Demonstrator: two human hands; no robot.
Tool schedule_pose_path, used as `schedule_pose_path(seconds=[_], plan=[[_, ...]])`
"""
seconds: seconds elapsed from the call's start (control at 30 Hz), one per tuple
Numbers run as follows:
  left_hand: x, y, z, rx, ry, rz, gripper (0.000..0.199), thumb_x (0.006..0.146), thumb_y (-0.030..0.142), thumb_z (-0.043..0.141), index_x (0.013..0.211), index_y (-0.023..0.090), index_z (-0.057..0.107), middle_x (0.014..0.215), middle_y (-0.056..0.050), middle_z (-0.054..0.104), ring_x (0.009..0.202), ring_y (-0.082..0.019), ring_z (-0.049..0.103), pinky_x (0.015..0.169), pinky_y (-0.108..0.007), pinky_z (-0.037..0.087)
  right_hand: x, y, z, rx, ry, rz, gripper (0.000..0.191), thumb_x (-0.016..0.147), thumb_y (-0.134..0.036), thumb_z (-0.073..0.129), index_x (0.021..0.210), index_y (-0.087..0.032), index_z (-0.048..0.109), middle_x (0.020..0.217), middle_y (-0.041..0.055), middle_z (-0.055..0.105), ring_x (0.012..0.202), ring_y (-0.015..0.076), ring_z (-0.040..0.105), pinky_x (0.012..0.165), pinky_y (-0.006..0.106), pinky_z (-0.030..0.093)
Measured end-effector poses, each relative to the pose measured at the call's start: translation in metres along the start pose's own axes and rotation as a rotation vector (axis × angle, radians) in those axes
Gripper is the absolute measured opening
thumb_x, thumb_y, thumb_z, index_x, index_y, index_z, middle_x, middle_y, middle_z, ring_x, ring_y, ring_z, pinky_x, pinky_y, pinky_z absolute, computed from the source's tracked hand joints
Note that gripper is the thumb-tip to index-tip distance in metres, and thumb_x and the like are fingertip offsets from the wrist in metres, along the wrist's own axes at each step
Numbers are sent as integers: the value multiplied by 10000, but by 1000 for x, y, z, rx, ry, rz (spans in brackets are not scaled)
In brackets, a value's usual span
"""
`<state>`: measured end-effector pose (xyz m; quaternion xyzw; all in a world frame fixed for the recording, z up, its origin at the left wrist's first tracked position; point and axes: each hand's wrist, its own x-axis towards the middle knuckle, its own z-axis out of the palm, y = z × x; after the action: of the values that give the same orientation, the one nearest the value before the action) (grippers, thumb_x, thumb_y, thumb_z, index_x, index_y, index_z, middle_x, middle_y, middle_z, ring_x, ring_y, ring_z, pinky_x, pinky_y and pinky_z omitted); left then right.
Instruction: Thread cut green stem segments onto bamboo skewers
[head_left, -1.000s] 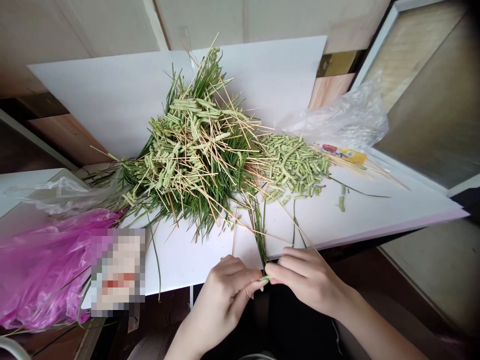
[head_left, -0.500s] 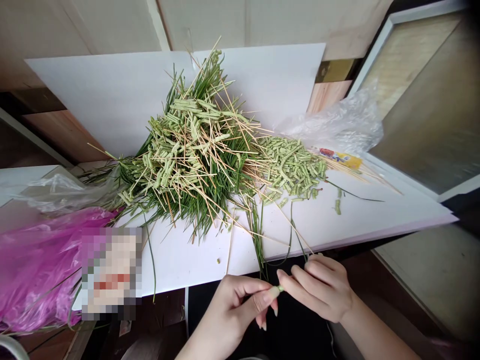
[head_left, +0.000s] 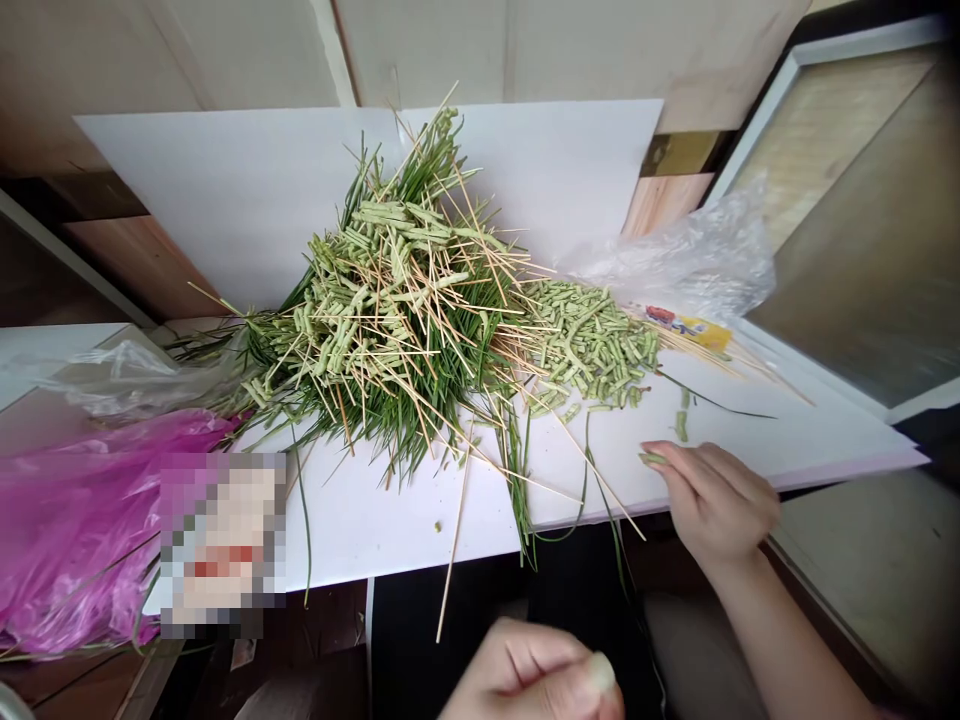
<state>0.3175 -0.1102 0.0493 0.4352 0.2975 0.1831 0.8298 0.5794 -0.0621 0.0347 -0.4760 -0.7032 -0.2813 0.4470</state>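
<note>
The person's left hand (head_left: 532, 672) is cut off by the bottom edge, fingers blurred; pixelated patch (head_left: 223, 545) on pink bag (head_left: 82, 500) hides its print; yellow pkg (head_left: 688, 330) text too small.

Matt white board (head_left: 225, 200), glossy pink plastic bag (head_left: 90, 520), apparently bamboo skewers (head_left: 454, 545).

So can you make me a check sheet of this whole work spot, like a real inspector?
surface: white board, with another white board behind it
job's things: heap of green blades and thin wooden sticks; pile of short green pieces
clutter: pink plastic bag, clear plastic bag, yellow packet
hands: right hand pinches a small green piece; left hand is low in view, its hold unclear
cables: nothing seen
surroundings: wall panels, framed panel
</note>
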Motion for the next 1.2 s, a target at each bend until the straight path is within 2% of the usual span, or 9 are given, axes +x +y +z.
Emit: schedule_pose_path(seconds=[0.2,0.33,0.47,0.53,0.7,0.77,0.93,1.1,1.2], plan=[[-1,38,-86,1205,698,619,213,954,374,612,929,218,755,871,-71,738,827,-242,644,773,-358,496,10,-22,0,382,-613,293,216,1011,-211,571,1156,-204,731,903,50,761,763,197,706,677,297,534],[1,34,-132,1521,822,565,137,950,259,620,994,200,735,934,-69,739,876,-265,641,785,-388,498,13,-46,1,557,-743,398,291,985,-177,614,1257,-250,689,1004,27,771,801,179,717,743,268,535],[-1,32,-136,1656,960,520,204,901,316,697,1059,192,731,990,-89,736,908,-303,621,828,-439,479,11,-63,7,592,-817,405,416,960,-161,660,1350,-296,614,867,-14,746,718,171,692,708,263,523],[-3,36,-123,1610,945,532,248,908,362,690,1095,201,716,1049,-94,726,946,-305,616,853,-443,469,8,-70,11,587,-833,401,483,946,-146,677,1391,-303,572,848,-18,734,730,177,691,712,267,518],[-6,40,-69,1276,441,477,225,940,427,644,1069,247,684,962,-22,726,876,-218,634,818,-352,465,1,-94,16,661,-892,364,580,928,-106,687,1447,-291,504,900,-7,742,772,180,703,729,262,510],[-4,36,-53,1194,360,453,164,956,383,633,958,226,678,886,-8,714,832,-199,630,798,-334,453,0,-102,17,710,-913,349,578,933,-102,680,1452,-282,498,952,3,747,804,178,706,744,255,510],[1,30,-51,1156,365,456,106,964,244,624,870,199,644,813,-2,683,769,-181,610,756,-313,434,4,-105,15,752,-928,369,496,916,-143,727,1372,-250,563,964,13,738,817,183,698,738,249,493],[-6,39,-67,1223,447,506,86,975,265,610,924,204,644,854,-16,690,806,-196,608,752,-317,441,10,-94,11,681,-926,420,130,991,-141,610,1054,-230,682,887,-7,728,770,171,665,693,258,437],[-7,41,-69,1322,439,559,102,979,296,605,963,204,646,867,-20,695,801,-200,600,737,-323,436,11,-93,10,666,-950,441,186,1039,-160,516,932,-214,658,786,-21,677,713,156,622,656,258,403]])
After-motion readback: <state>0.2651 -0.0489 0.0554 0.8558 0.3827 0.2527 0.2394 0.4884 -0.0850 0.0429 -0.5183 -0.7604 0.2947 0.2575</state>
